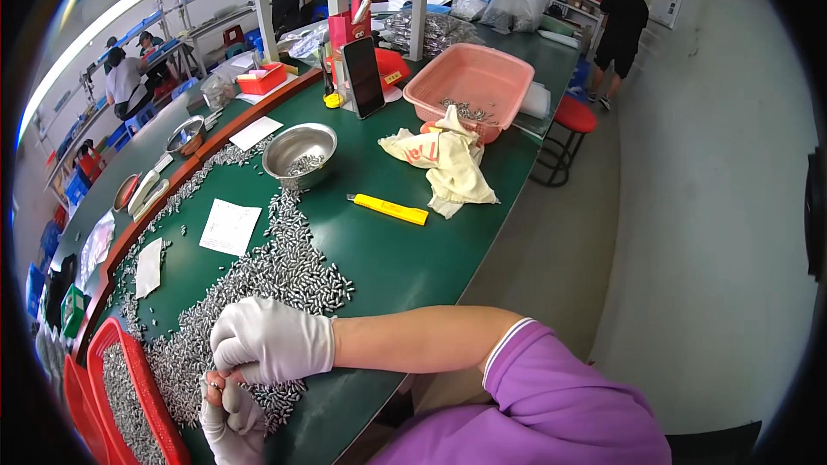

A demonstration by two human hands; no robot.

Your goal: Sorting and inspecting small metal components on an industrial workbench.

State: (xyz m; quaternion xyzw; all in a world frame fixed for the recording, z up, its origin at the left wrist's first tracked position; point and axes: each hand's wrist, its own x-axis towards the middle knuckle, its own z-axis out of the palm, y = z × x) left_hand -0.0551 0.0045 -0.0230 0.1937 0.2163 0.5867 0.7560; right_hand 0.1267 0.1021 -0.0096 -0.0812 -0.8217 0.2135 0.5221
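Note:
Both my hands wear white gloves with some fingertips bare, and they meet over a heap of small silvery metal pins (293,271) on the green table. My right hand (274,340) is closed, its fingertips curled down against the left one; whatever is in them is hidden. Just below it, near the lower edge, my left hand (234,426) has thumb and finger pinched together around what looks like one small metal pin. A red plastic basket (138,362) full of the same small pieces stands left of my hands.
A steel bowl (300,153) holds some pins. Beyond the heap lie paper slips (230,226), a yellow utility knife (389,208) and a cream cloth (452,168). Behind are a pink basket (469,77) and an upright phone (363,77). A person (622,26) stands far right.

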